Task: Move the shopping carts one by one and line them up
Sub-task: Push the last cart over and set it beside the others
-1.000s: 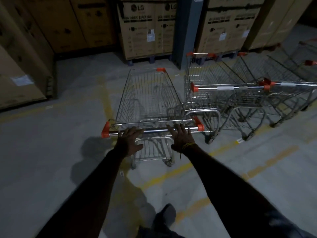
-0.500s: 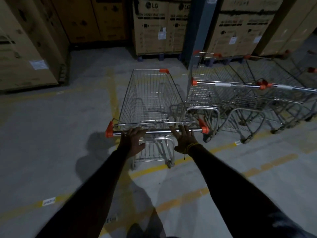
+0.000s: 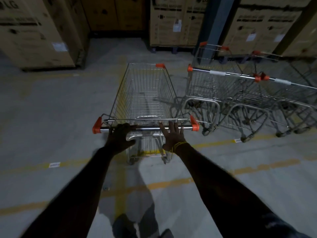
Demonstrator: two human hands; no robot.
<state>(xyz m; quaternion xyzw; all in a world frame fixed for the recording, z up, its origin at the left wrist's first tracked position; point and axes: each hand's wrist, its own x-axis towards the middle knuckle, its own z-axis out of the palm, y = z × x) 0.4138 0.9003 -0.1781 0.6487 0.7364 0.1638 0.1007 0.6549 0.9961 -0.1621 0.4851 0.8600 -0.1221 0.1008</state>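
Observation:
A wire shopping cart [image 3: 145,93] with orange corner caps stands straight ahead of me, its chrome handle bar [image 3: 149,128] nearest. My left hand [image 3: 121,137] lies over the bar's left part, fingers on top and thumb below. My right hand [image 3: 173,137] presses flat against the bar's right part with its fingers spread. Just right of this cart is a row of parked carts [image 3: 240,93], side by side and facing the same way, with a narrow gap between them and my cart.
Tall cardboard appliance boxes [image 3: 34,31] stand at the left and along the back [image 3: 173,21]. A blue-grey pillar [image 3: 214,19] rises behind the row of carts. Yellow lines [image 3: 214,143] cross the grey concrete floor. My shoe [image 3: 123,225] shows at the bottom.
The cart has rolled a little forward and sits more squarely beside the parked row. Both hands stay on the handle bar. The view has shifted left.

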